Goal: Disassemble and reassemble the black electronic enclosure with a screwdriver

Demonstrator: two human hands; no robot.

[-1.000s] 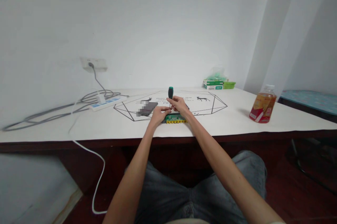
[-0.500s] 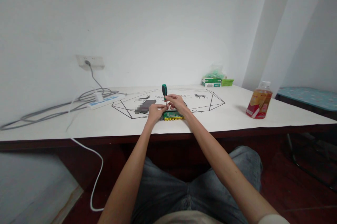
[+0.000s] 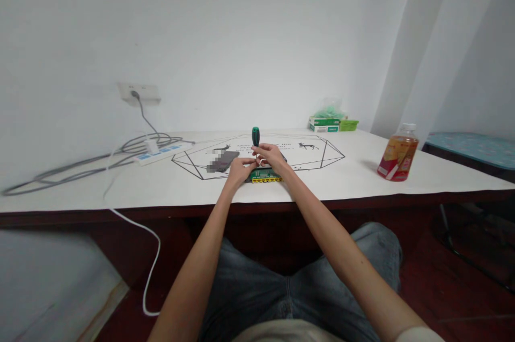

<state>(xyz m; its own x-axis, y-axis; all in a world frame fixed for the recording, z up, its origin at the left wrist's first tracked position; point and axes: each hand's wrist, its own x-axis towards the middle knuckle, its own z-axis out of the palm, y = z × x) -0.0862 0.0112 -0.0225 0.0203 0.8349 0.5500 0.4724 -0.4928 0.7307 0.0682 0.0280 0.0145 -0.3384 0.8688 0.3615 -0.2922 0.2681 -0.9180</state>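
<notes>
A small green board with a row of yellow terminals (image 3: 264,176) lies on the white table (image 3: 161,189), in front of me. My right hand (image 3: 272,155) is closed round the shaft of a screwdriver with a green handle (image 3: 255,136), which stands upright over the board. My left hand (image 3: 238,170) is curled at the board's left end, fingers pinched near the screwdriver tip. What those fingers hold is too small to make out.
A dark phone (image 3: 223,160) lies just left of the board. A white power strip (image 3: 161,153) with grey cables sits at the back left. A bottle of orange drink (image 3: 395,159) stands at the right. Green boxes (image 3: 328,124) rest at the back by the wall.
The hands and screwdriver stay over the board. Only the camera view has shifted slightly; the grip looks the same.
</notes>
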